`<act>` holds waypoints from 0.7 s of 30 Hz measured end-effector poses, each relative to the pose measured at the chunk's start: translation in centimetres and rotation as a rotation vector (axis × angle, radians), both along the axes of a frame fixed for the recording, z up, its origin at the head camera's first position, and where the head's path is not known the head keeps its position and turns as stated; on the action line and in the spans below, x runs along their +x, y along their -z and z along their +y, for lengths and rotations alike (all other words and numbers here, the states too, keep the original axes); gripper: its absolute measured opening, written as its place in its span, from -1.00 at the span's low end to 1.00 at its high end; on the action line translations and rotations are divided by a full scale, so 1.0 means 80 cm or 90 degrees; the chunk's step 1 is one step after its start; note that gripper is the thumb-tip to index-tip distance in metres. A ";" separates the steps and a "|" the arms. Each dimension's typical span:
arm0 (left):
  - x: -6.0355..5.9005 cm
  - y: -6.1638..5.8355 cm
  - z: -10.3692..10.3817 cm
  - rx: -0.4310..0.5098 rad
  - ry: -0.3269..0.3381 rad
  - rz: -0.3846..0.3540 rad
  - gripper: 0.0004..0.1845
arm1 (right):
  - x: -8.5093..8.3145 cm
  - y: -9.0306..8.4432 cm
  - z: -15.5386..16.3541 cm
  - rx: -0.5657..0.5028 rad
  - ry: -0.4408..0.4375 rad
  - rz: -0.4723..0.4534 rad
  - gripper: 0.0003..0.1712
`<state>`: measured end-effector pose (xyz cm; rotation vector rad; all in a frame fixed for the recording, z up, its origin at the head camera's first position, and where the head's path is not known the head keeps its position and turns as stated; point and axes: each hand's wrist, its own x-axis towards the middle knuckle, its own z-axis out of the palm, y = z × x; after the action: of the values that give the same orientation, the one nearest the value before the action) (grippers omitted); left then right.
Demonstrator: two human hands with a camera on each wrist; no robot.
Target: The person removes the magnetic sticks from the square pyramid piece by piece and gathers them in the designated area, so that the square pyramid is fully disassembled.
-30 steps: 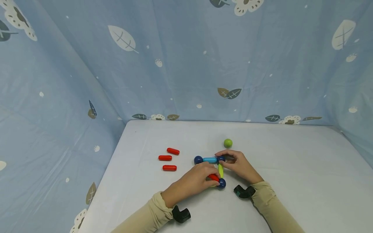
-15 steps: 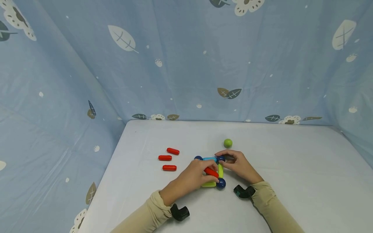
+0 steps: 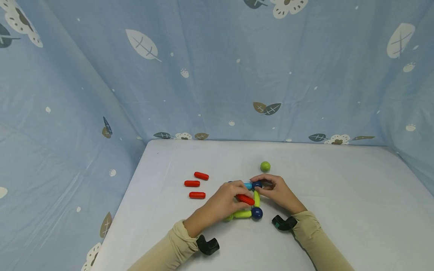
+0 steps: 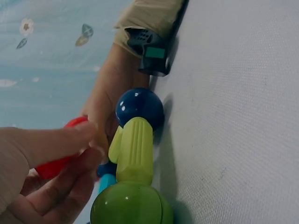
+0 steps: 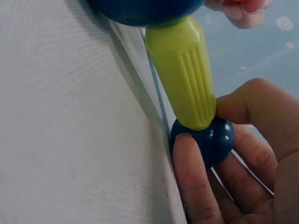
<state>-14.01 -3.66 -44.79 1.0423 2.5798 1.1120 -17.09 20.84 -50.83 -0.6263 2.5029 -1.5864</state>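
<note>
In the head view my left hand [image 3: 222, 201] pinches a red magnetic rod [image 3: 245, 200] between thumb and fingers, raised over a four-sided frame of rods and balls. My right hand [image 3: 278, 192] grips the dark blue ball [image 5: 219, 140] at the frame's far right corner. A yellow-green rod [image 3: 257, 198] runs from there to the near right dark blue ball [image 3: 257, 213]. Another yellow-green rod [image 4: 135, 151] joins that one to a green ball [image 4: 128, 205]. Along the far side lies a light blue rod [image 3: 248, 186]. My left hand mostly hides the frame's left side.
Three loose red rods, one of them the nearest rod [image 3: 197, 195], lie left of the frame on the white table [image 3: 339, 195]. A loose green ball [image 3: 265, 166] sits beyond my right hand. A blue patterned curtain [image 3: 217, 75] hangs behind the table.
My left hand has drawn the red rod away from the near right dark blue ball, up and to the left. The near yellow-green rod and green ball have come into view. My right hand stays put.
</note>
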 end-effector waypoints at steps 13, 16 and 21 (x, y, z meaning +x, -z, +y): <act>-0.002 -0.012 -0.015 0.015 -0.027 -0.018 -0.80 | 0.001 0.000 0.001 -0.006 -0.004 -0.010 -0.70; -0.008 -0.017 -0.029 0.011 -0.050 0.001 -0.80 | 0.001 0.001 0.001 -0.002 0.001 -0.015 -0.70; -0.016 -0.025 -0.068 0.021 -0.108 0.018 -0.75 | 0.001 -0.001 0.001 0.003 0.005 -0.022 -0.70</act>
<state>-15.29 -9.07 -42.78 0.8650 2.7240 1.1896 -16.99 20.92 -50.77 -0.5826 2.4867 -1.5796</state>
